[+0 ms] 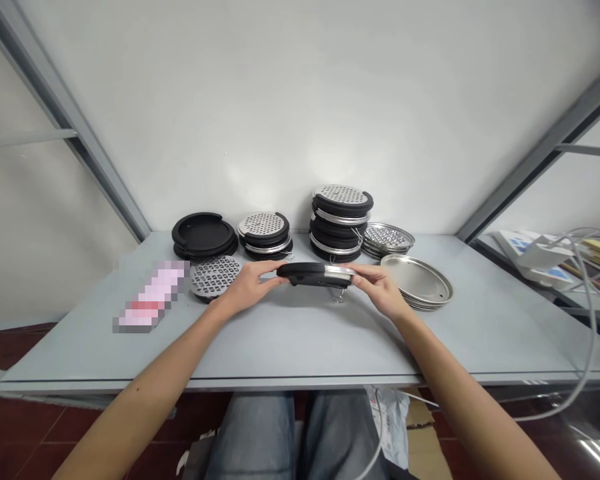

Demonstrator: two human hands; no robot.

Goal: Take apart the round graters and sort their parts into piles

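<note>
Both hands hold up a flat, round black case with a metal rim (307, 272), nearly edge-on, above the middle of the table. My left hand (253, 283) pinches its black left edge between thumb and fingers. On the metal right side, my right hand (380, 288) grips the rim the same way. A small bent wire (339, 295) hangs from its underside. Close to my left hand lies a perforated metal disc (215, 275) on something black. Several plain round metal trays (420, 279) are stacked just right of my right hand.
Behind stand a tall stack of similar cases (341, 223), a shorter stack (264, 233), black round trays (203, 237) and perforated metal discs (389, 237). A blurred pink item (153, 293) lies left. A white cable (591, 320) hangs at right, by the table (290, 353).
</note>
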